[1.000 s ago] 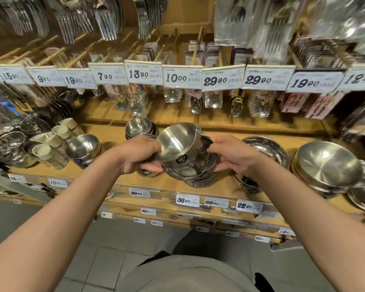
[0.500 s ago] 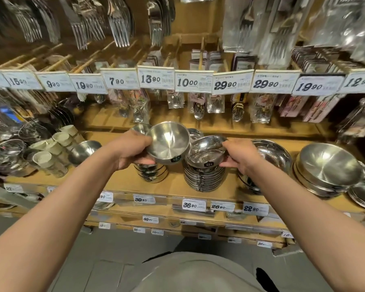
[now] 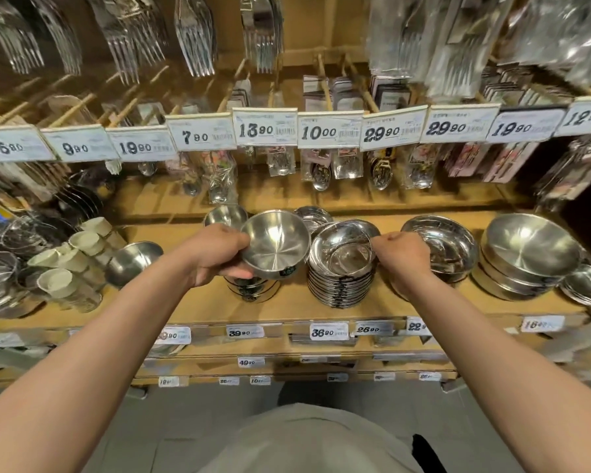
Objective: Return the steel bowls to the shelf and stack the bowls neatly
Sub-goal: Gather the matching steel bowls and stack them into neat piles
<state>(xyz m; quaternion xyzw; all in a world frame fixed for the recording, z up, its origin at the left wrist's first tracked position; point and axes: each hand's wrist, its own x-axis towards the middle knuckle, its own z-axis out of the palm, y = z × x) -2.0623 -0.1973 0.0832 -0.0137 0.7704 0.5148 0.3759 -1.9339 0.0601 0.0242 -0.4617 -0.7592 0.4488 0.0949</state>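
Observation:
My left hand point(image 3: 215, 254) grips a small deep steel bowl point(image 3: 275, 244) by its rim, tilted toward me, above a short stack of similar bowls point(image 3: 251, 290) on the wooden shelf point(image 3: 287, 305). My right hand point(image 3: 403, 256) pinches the right rim of a shallow steel bowl point(image 3: 342, 247) that sits on top of a tall stack of shallow bowls point(image 3: 340, 285). The two held bowls nearly touch each other at the middle of the shelf.
More steel bowls stand right point(image 3: 440, 247) and far right point(image 3: 529, 254), one lies at left point(image 3: 133, 261) beside white cups point(image 3: 69, 261). Two bowls sit behind point(image 3: 226, 215). Price tags point(image 3: 328, 131) and hanging cutlery packs overhang the shelf.
The shallow bowl in my right hand has come down onto the tall stack. My left hand has kept the small deep bowl beside it. The camera has tilted upward slightly.

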